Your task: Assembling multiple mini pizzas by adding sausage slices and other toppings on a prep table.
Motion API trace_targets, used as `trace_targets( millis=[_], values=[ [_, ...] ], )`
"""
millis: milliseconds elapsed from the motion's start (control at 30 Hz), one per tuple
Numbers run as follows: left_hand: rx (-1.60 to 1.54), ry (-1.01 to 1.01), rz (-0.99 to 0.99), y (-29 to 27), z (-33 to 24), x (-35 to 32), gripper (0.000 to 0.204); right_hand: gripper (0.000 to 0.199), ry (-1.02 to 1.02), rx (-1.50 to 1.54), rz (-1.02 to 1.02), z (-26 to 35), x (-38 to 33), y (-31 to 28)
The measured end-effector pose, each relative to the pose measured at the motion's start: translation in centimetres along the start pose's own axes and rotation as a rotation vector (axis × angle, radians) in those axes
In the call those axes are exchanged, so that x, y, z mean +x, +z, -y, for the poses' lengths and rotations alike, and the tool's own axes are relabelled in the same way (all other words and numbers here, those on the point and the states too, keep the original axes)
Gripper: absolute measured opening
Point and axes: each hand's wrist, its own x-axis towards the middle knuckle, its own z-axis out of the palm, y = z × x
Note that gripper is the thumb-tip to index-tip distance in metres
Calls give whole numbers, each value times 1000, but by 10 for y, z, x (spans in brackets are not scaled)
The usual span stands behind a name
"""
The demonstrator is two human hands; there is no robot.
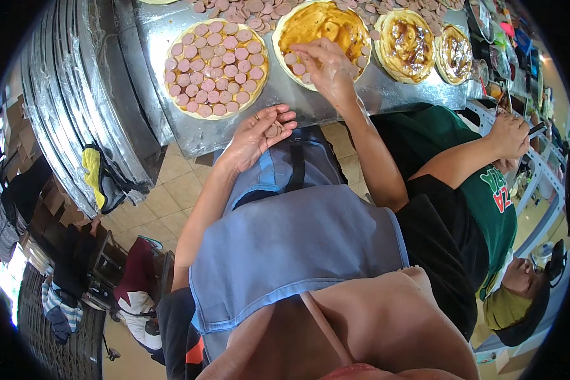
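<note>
Okay, left hand [259, 133] is cupped palm-up over the surface [335, 101] edge, loosely holding a few sausage slices [273, 130]. Right hand [326, 63] pinches one slice down onto the sauced pizza base [320, 31]. I'd lay slices edge to edge, matching the fully covered pizza [215, 68] beside it. A co-worker's hand [510, 136] stays well apart.
</note>
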Motion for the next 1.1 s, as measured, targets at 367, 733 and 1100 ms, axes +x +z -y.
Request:
trace_targets(
  millis=[367,733,1100],
  values=[
    [-33,4,67,8,-9,5,44,17,-32,-48,22,-1,-14,-5],
    [-98,42,46,6,-4,9,46,20,247,400,455,50,-66,-23],
    [-111,42,85,5,0,9,46,18,286,672,544,16,-70,-16]
  ],
)
